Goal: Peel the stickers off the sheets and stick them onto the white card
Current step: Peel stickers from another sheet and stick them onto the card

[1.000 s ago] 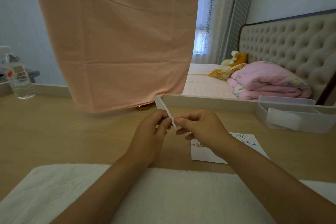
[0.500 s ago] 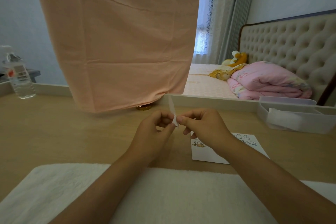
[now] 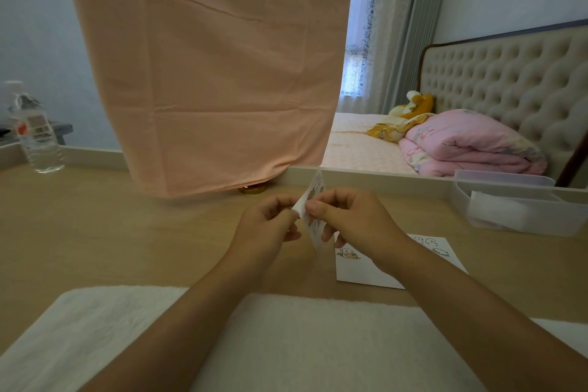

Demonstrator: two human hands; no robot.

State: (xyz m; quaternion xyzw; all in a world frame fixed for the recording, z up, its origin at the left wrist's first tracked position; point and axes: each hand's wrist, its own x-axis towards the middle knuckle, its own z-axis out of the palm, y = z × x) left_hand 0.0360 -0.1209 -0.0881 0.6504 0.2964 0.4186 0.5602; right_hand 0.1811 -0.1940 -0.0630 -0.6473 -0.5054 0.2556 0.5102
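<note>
Both hands, left hand point(image 3: 265, 226) and right hand point(image 3: 350, 219), pinch the sticker sheet point(image 3: 313, 210) mid-frame; a hard pull could tear a sticker.

Both forearms reach forward and converge; the left hand point(image 3: 265, 226) and right hand point(image 3: 353, 219) meet fingertip to fingertip, fingers curled, pinching above the worktop.

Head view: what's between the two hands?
In the head view, a sticker sheet stands edge-on between the left hand and right hand; both pinch it above the table.
</note>
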